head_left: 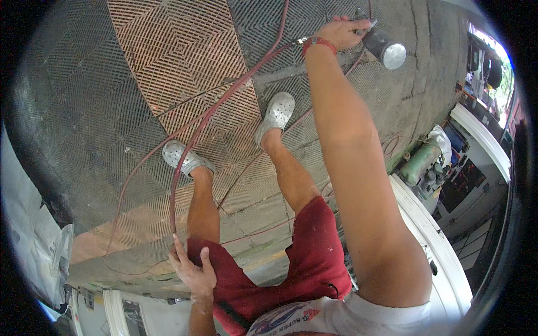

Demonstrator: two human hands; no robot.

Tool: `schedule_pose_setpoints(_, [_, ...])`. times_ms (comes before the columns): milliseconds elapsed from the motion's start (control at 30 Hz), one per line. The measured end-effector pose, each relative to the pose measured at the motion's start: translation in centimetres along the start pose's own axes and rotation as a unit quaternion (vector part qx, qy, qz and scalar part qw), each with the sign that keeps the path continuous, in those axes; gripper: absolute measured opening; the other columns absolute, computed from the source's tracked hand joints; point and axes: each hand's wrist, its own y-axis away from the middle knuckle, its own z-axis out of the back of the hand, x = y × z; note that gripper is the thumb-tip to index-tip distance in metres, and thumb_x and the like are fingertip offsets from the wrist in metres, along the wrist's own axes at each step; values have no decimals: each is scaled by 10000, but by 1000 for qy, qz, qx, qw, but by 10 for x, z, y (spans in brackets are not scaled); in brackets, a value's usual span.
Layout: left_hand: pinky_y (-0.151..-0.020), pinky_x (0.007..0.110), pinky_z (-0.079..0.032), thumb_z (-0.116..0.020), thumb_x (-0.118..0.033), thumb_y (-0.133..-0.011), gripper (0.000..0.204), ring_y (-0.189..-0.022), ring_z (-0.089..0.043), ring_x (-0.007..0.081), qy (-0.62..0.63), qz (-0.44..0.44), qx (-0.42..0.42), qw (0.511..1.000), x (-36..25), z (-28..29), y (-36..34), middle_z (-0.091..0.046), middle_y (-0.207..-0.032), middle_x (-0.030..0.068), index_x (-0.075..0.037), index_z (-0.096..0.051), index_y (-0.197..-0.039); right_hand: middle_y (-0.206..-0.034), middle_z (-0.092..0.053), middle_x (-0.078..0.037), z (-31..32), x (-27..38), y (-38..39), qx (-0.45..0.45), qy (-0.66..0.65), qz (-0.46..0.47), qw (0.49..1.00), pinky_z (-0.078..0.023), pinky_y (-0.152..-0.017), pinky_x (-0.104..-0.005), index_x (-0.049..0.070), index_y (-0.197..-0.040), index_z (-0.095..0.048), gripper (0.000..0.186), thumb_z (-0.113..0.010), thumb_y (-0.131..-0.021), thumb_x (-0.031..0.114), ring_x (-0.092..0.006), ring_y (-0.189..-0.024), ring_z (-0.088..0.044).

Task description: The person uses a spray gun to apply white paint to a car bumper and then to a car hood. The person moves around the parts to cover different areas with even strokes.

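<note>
A dark spray gun, or a tool much like one, (pixel 381 46) is at the far right, in the right hand (pixel 343 32) at the end of an outstretched arm. That hand's fingers are curled around its upper part, and the cylindrical body extends to the right of them and a little nearer. The cylinder's long axis slants from far left to near right, and its pale round end faces near and right, away from the palm. The right hand is plainly the nearer of the two to it; the left hand (pixel 193 273) is well apart, at the near left beside the dark red shorts (pixel 316 241). The left fingers are loosely spread with the thumb standing away, and the reddish hose (pixel 210 109) comes down to their tips; whether it is pinched there or only runs past, I cannot tell. From there the hose slants toward the far right, over the orange-brown floor tiles (pixel 179 50), to a metal fitting (pixel 302 40) just beside the red wristband (pixel 319 45). Two pale perforated clogs (pixel 277 111) stand on the floor between the hands, and a green tank (pixel 421 162) lies off to the right.
</note>
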Motion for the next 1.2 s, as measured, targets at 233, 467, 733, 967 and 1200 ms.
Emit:
schedule_pose_setpoints(233, [-1048,594,-446,-764,-365,-974,854,-1222,-547,522,4,17,23,1000,1,2,0,-515,-1367,317,-65,-372,-1671,-969,-615,-84,8,17,50,41,-79,-52,995,-481,-590,-266,-15,-1538,-434,674,-477,-1149,533,-129,-736,-567])
schedule_pose_setpoints(467, [-1111,630,-405,-748,-358,-990,846,-1309,-502,561,-34,31,39,998,14,-5,12,-485,-1444,355,-114,-343,-1691,-923,-658,-91,34,56,137,176,-39,-31,983,-452,-548,-266,-8,-1325,-505,643,-390,-1142,597,-151,-671,-574])
schedule_pose_setpoints(733, [-1020,586,-445,-771,-355,-955,829,-1180,-556,503,-19,9,4,1000,15,-15,22,-541,-1316,295,-126,-412,-1667,-1000,-699,-67,47,59,200,371,-57,34,926,-499,-620,-242,2,-1533,-469,783,-540,-1081,638,-116,-790,-622])
schedule_pose_setpoints(967, [-1010,587,-446,-748,-385,-965,832,-1145,-560,502,-8,56,-8,998,16,-20,32,-555,-1279,290,-134,-397,-1676,-1105,-723,-98,55,135,227,399,-27,-74,913,-510,-613,-267,-5,-1439,-525,673,-513,-1116,586,-145,-884,-680])
schedule_pose_setpoints(1200, [-1133,583,-412,-669,-411,-1030,886,-1333,-517,521,89,126,-95,984,29,-2,50,-501,-1469,340,-56,-234,-1716,-1121,-710,-72,74,269,236,257,69,-109,958,-481,-580,-250,30,-1362,-562,572,-457,-1151,551,-124,-781,-638])
